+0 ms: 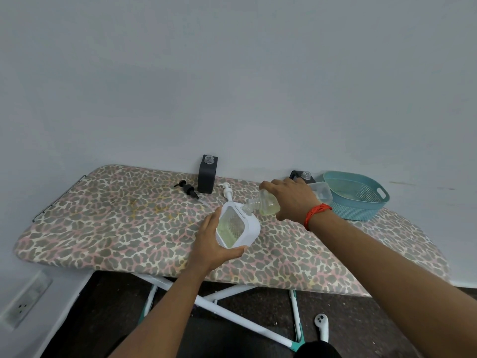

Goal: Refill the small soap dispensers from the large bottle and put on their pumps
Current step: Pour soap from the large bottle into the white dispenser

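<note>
left hand (209, 241) gripping white dispenser (238, 226), right hand (289, 200) tilting large bottle (268, 202)

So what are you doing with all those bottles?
A person is refilling soap dispensers. The left hand holds the white dispenser tilted over the ironing board. The right hand tips the large bottle so its mouth meets the dispenser's opening. Pale yellow soap shows inside. The white pump and black pumps lie on the board, not yet on. A black dispenser and a second black dispenser wait open at the back, near a blue basket.
</note>
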